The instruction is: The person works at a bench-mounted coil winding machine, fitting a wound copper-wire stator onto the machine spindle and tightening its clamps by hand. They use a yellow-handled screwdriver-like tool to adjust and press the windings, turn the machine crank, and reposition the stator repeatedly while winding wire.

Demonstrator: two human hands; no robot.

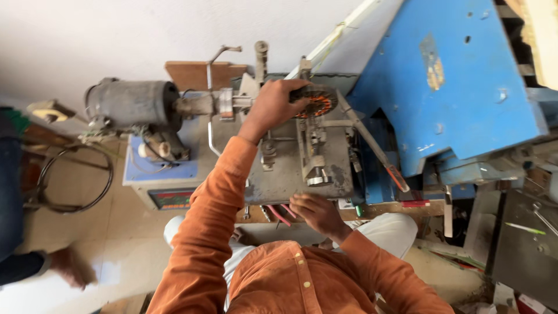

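My left hand point(273, 104) reaches forward and grips a round stator point(318, 102) with orange copper windings, mounted on the shaft of a grey winding machine point(290, 168). My right hand point(317, 212) lies at the front edge of the machine's grey plate, with its fingers curled down beside some red-handled rods point(279, 214). Whether it holds anything is hidden. Both my sleeves are orange.
A grey motor point(131, 104) sits left of the shaft above a blue control box with a red display point(171, 197). A large blue metal housing point(453, 81) stands on the right. Another person's jeans leg point(10, 192) and a wire ring point(75, 180) are on the left.
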